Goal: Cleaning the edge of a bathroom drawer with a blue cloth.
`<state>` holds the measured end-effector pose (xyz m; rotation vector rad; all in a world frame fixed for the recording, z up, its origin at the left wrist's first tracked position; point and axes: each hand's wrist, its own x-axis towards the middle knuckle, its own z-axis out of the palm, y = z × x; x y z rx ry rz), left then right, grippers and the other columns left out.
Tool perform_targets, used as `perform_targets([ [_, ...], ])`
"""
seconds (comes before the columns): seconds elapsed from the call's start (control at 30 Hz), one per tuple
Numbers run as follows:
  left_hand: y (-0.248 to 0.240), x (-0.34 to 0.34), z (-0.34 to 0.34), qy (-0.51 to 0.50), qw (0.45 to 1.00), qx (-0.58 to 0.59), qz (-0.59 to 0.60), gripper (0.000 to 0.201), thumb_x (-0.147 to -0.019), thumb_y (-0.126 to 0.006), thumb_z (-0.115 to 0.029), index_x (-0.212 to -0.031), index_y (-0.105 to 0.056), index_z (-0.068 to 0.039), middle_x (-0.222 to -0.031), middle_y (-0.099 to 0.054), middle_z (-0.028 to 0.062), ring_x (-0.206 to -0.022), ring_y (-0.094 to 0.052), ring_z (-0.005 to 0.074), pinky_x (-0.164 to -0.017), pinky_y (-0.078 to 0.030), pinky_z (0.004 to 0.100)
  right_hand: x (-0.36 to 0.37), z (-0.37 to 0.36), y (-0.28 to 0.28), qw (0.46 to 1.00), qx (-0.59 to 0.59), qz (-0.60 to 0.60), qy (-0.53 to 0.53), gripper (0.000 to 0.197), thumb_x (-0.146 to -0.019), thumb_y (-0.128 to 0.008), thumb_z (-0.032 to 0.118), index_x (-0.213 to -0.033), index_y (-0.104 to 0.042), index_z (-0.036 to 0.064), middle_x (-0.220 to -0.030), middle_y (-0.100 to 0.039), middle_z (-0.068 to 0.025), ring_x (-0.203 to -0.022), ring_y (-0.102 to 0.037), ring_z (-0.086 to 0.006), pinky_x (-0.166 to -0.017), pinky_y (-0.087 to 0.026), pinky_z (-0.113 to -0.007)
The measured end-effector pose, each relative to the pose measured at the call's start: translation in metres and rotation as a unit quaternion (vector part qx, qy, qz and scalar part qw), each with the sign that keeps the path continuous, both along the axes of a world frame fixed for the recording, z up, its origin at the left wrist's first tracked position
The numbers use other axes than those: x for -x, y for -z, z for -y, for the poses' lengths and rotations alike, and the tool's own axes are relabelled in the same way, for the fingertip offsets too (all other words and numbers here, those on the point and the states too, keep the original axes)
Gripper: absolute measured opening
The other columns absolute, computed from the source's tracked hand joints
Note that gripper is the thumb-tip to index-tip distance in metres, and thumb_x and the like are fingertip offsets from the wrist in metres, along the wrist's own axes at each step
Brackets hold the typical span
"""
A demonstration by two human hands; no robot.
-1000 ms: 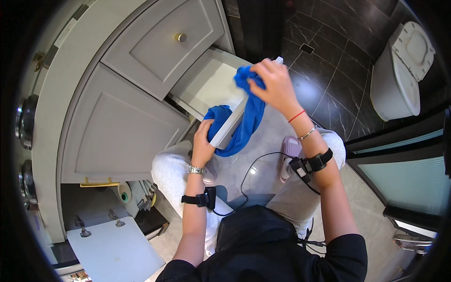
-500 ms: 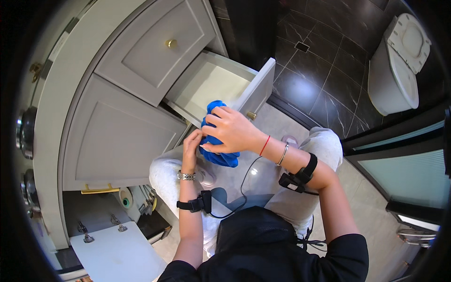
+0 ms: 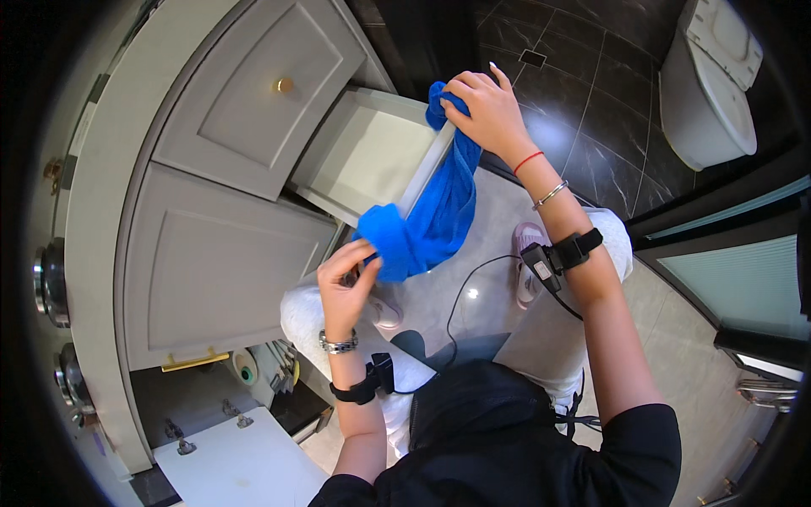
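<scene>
A blue cloth [image 3: 448, 203] hangs stretched between my two hands, sagging across the front of a pulled-out drawer [image 3: 363, 152]. My left hand [image 3: 345, 283] pinches its near-left end, by the drawer's near corner. My right hand [image 3: 490, 110] grips the bunched far end at the drawer's far front corner, its fingers partly hidden by the cloth. The cloth covers most of the drawer's front panel. The pale inside of the drawer shows, with nothing lying in it.
Grey cabinet doors [image 3: 228, 262] with gold handles stand at left. Below them a white flap [image 3: 241, 465] hangs open beside a compartment holding rolls and packets. A toilet [image 3: 710, 101] stands on dark tiles at far right, near a glass-panelled door [image 3: 743, 253]. A cable [image 3: 460, 313] runs between my forearms.
The blue cloth has gone from a bunched wad to a stretched length. My right hand has moved far and up with one end; my left hand stays near, holding the other.
</scene>
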<state>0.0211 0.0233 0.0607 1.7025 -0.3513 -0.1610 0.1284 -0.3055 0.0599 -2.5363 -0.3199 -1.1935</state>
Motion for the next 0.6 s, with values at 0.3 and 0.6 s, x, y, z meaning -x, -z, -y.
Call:
perform_targets([
  [0.3,-0.012,0.007,0.068,-0.117,0.92,-0.295,0.23,0.043,-0.079,-0.066,0.0,-0.117,-0.045,0.002,-0.124,-0.046,0.0191,-0.109,-0.052,0.0366,-0.092,-0.045,0.0404,0.047,-0.101,0.01,0.973,-0.057,-0.013,-0.224,0.025,-0.087,-0.059,0.024,-0.069,-0.061,0.007,-0.075,-0.059,-0.0042,-0.078,-0.059,-0.0242,-0.07,-0.048,-0.037],
  [0.6,0.002,0.01,0.055,-0.109,0.931,-0.299,0.181,0.043,-0.086,-0.06,-0.008,-0.124,-0.044,0.003,-0.12,-0.054,0.0257,-0.114,-0.05,0.0445,-0.103,-0.036,0.048,0.007,-0.036,-0.006,0.992,0.049,-0.115,-0.014,0.027,-0.092,-0.052,0.029,-0.084,-0.069,0.0102,-0.09,-0.068,-0.0049,-0.089,-0.063,-0.0228,-0.103,-0.034,-0.048],
])
